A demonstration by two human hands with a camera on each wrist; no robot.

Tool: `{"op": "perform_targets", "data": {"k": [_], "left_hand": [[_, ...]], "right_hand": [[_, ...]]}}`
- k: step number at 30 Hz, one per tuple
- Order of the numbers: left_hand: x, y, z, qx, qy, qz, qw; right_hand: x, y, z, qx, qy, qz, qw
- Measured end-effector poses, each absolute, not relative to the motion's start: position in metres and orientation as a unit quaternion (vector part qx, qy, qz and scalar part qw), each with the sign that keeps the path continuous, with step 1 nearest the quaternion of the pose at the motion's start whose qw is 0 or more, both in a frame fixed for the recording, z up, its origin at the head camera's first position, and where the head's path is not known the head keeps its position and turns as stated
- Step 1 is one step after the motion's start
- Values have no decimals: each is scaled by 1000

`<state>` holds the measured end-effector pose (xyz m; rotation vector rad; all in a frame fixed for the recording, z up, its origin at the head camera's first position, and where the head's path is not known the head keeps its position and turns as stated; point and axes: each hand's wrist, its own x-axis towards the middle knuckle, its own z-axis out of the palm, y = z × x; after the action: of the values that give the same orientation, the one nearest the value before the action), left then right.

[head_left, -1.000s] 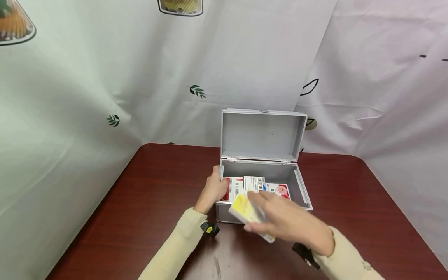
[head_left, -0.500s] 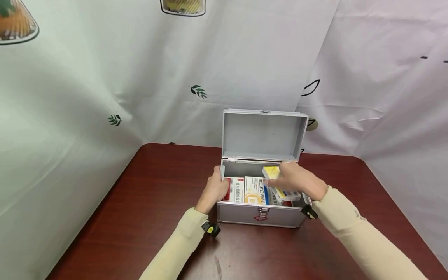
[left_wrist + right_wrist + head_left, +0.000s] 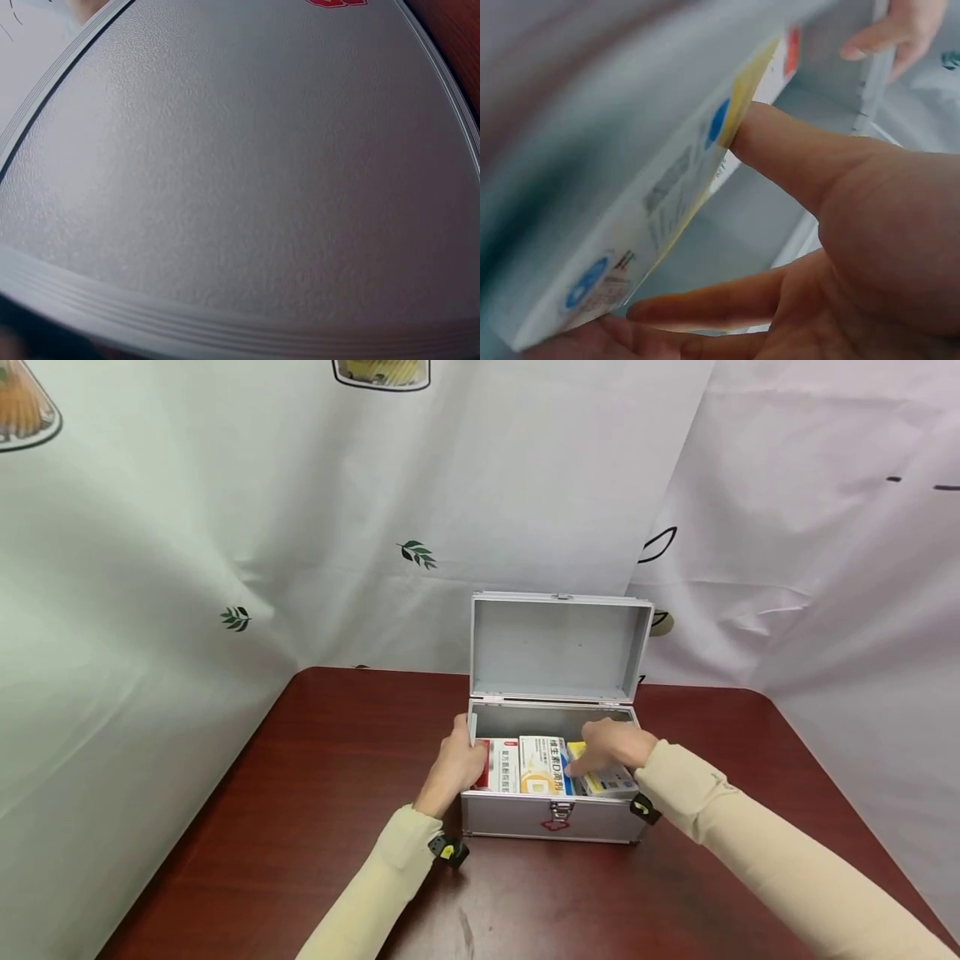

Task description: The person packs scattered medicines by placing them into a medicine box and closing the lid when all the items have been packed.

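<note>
A silver-grey aluminium case (image 3: 510, 816) stands on the table with its lid (image 3: 558, 647) raised. My left hand (image 3: 453, 762) grips the case's left wall, fingers outside and thumb over the rim. At the right end, my right hand (image 3: 615, 743) holds a yellow-and-white medicine box (image 3: 613, 783) down inside the case. The right wrist view shows thumb and fingers of that hand (image 3: 840, 202) at opposite edges of the box (image 3: 671, 184). Left of it lie a white-and-orange vitamin D box (image 3: 540, 767) and a red-and-white medicine box (image 3: 507, 766).
The case sits on a dark red-brown table (image 3: 352, 735). Behind it hangs a white curtain (image 3: 360, 485) with leaf prints. A latch (image 3: 559, 811) with a red emblem is on the case's front. The left wrist view is filled by the case's grey panel (image 3: 247, 180).
My right hand has carried the yellow-and-white box from in front of the case, over its rim, and down into the right end. The left hand stays on the left wall.
</note>
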<state>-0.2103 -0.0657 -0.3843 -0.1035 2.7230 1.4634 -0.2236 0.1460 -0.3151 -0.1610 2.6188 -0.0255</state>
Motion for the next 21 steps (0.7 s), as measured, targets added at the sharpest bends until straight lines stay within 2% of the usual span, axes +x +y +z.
{"op": "perform_targets", "data": {"k": [10,21], "left_hand": [[-209,-67,-383,-37,879,475,24],[-210,-67,-385,-34,879,476,25]], "right_hand": [[-224,148,-338,-85,959,1,269],[-218,150,-337,-130,956,9,261]]}}
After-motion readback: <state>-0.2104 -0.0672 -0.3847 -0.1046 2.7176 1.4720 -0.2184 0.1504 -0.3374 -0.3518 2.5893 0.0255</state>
